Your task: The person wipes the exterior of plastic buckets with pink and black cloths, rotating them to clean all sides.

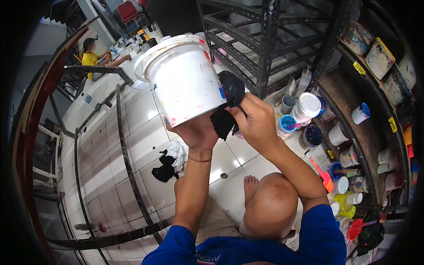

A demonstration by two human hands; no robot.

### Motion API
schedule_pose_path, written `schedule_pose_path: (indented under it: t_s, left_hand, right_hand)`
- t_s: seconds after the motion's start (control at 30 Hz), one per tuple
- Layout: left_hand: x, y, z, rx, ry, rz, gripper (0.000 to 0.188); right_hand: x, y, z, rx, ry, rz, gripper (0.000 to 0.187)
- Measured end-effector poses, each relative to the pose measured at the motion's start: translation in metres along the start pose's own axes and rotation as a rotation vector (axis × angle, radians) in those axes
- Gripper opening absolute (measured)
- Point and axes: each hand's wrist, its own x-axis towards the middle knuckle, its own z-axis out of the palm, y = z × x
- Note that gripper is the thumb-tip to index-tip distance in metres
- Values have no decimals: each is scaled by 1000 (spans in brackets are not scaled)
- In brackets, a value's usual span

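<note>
A white plastic bucket (183,84) is raised in front of me, tilted, with its lidded end up and left. Red, blue and yellow paint smears mark its side. My left hand (198,132) holds it from below, palm against the base; part of the fingers is hidden behind it. My right hand (258,117) pinches a black cloth (232,90), which lies against the bucket's right side and hangs down between my hands. On the floor below lie a white crumpled cloth (177,152) and a black cloth scrap (164,171).
A black metal rack (265,48) stands ahead. To the right are paint-stained shelves (340,84) and several paint tubs, including a blue one (287,123). An orange scraper (324,176) lies there. Black metal bars (123,119) cross the left. A person in yellow (90,59) sits far left.
</note>
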Motion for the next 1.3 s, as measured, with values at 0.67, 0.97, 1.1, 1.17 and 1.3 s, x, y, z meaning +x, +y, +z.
schedule_pose_path:
  t_s: [0.67,0.97,1.1,1.17,1.3]
  left_hand:
    - [16,4,20,-66,-79,-6,97]
    - [12,6,-4,-112,-290,-239,113]
    - [7,8,-12,-378,-412,-414,115]
    - [8,7,-24,-373,-503,-445,106]
    - [2,9,-22,-261,-218,-233,94]
  right_hand:
    - [5,22,-2,241,-295,251,30]
    - [2,61,-26,418,-217,493,25]
    - [31,31,-42,-77,-20,417,29]
    - [44,10,-30,1,1,203,39]
    - [49,-21,-18,27,-209,-135,42]
